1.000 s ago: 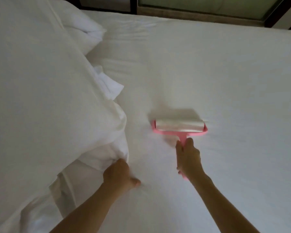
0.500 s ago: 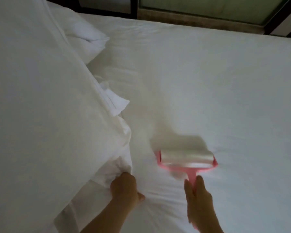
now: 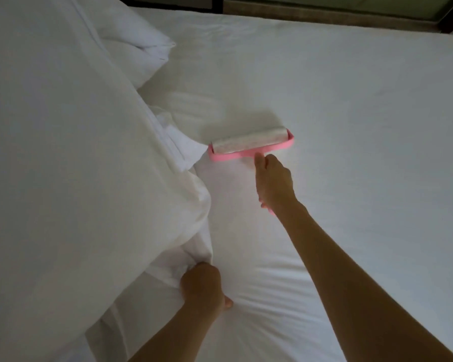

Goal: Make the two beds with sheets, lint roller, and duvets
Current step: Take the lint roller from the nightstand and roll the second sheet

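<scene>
Head view: duvet [image 3: 76, 152], bulky soft white folds, is bunched along the left, its edge just beside the lint roller [image 3: 251, 146]. Smooth white sheet [image 3: 351, 126] lies open rightward and beyond. Right hand [image 3: 272, 181] has its fingers wrapped round the pink plastic handle, papery roll flat on the sheet. Left hand [image 3: 202, 286] has its fingers curled, clutching the duvet hem; the sheet creases there.

Lint roller [image 3: 251, 145] on sheet [image 3: 351, 126], right of duvet [image 3: 63, 152]

cam: head-worn | faces fwd+down onto sheet [image 3: 338, 113] | near, from above | 1 view only
</scene>
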The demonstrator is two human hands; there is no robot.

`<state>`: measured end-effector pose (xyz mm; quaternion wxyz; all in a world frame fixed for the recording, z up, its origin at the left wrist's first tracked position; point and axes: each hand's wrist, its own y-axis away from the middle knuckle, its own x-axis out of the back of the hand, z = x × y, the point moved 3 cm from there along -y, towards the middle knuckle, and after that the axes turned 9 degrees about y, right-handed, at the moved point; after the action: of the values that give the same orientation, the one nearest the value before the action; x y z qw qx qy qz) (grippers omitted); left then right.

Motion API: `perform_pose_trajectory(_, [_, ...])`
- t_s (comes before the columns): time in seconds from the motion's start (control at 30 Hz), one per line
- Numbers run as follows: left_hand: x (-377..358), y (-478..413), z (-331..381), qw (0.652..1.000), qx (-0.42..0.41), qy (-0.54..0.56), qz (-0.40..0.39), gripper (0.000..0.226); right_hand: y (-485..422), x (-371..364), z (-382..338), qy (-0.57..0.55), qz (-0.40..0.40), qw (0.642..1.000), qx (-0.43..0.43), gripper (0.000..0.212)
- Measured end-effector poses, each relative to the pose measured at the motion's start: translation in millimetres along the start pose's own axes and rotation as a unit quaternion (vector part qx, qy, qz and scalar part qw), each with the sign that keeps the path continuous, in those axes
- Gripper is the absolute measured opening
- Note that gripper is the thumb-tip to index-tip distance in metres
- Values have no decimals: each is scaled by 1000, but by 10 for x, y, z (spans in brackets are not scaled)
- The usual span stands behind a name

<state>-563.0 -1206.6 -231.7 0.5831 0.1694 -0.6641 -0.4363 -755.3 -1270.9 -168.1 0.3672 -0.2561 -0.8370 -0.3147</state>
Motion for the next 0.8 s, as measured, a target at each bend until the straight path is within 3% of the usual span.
perform_pose_trajectory(0.17, [20, 36, -19, 1000, -8, 0, 8, 65, 934, -112, 661, 51, -26, 998, -39, 40])
perform_pose_trajectory(0.23, [32, 40, -11, 1000, -8, 1, 10, 65, 1326, -111, 883, 63, 18, 998, -13, 25])
perform_pose_trajectory(0.3, [32, 45, -4, 1000, -6, 2, 10, 66, 1131, -119, 883, 108, -21, 994, 27, 19])
perform_pose_trajectory(0.37, [27, 32, 4, 1000, -5, 3, 8, 68, 640, -123, 658, 46, -62, 997, 16, 37])
perform_pose_trajectory(0.47, [22, 33, -3, 1000, -8, 3, 7, 69, 133, -91, 443, -66, -96, 993, -32, 43])
perform_pose_trajectory(0.53, [29, 54, -9, 1000, -12, -2, 8, 69, 445, -80, 546, -118, -137, 981, -75, 45])
perform_pose_trajectory(0.63, [46, 73, -5, 1000, -8, -13, 19, 63, 1253, -115, 918, -115, -108, 975, -155, 44])
perform_pose_trajectory(0.7, [52, 72, 11, 1000, -4, -13, 21, 63, 1445, -93, 1011, -119, -114, 974, -155, 43])
perform_pose_trajectory(0.8, [47, 58, 24, 1000, -8, -11, 18, 67, 865, -118, 788, -149, -116, 976, -103, 45])
